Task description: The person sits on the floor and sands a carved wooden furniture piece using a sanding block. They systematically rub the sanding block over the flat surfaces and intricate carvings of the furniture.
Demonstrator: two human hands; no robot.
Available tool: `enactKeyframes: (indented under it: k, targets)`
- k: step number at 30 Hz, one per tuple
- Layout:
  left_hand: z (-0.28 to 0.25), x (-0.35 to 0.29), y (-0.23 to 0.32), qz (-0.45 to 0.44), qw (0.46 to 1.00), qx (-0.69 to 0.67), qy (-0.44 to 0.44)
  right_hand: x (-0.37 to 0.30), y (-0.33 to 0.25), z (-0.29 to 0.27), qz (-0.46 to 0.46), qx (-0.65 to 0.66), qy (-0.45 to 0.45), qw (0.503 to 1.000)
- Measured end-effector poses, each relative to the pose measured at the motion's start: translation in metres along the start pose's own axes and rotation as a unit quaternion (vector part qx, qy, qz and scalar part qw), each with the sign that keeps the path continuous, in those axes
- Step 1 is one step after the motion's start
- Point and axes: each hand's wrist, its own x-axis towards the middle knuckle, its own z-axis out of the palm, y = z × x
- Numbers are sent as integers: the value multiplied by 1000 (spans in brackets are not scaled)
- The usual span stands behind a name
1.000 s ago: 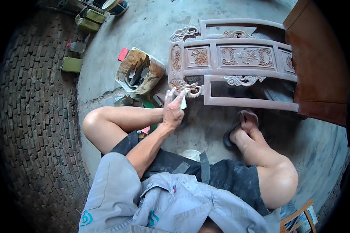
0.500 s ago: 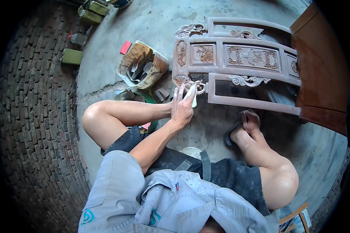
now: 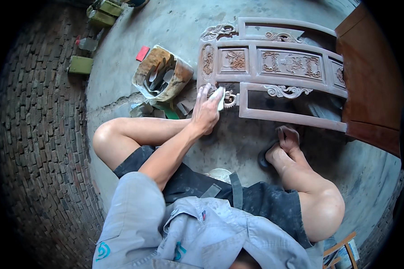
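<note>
Reaching forward past my bent left leg, my left hand grips a thin pale piece of sandpaper between thumb and fingers. Its fingertips press on the near left corner of a carved wooden furniture panel, covering part of the scrollwork there. The panel looks dusty and pinkish brown, with floral relief in framed sections and open slots along both long sides. A carved scroll shows just right of the fingers. My right hand is out of sight.
A stained square bucket holding several flat scraps stands left of the panel, with loose scraps in front. A red block lies beyond it. A large brown board adjoins the panel's right end. A brick surface runs along the left.
My left hand has slid forward and slightly left over the carved corner, keeping the sandpaper. The whole view has shifted a little.
</note>
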Motion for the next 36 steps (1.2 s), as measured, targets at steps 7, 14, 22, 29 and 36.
enactKeyframes:
  k: [7, 14, 22, 29, 36]
  targets:
    - [-3, 0, -13, 27, 999, 29, -7, -3, 1, -1, 40, 3, -10, 999]
    - [-6, -1, 3, 16, 1000, 12, -9, -4, 1, -11, 30, 0, 8, 1000]
    - [1, -6, -14, 54, 997, 61, -10, -3, -4, -17, 33, -16, -6, 999]
    - [29, -24, 35, -97, 995, -3, 27, -3, 5, -9, 23, -26, -4, 999]
    - [37, -26, 45, -166, 984, -32, 48, -4, 11, -6, 21, 1, -17, 1000]
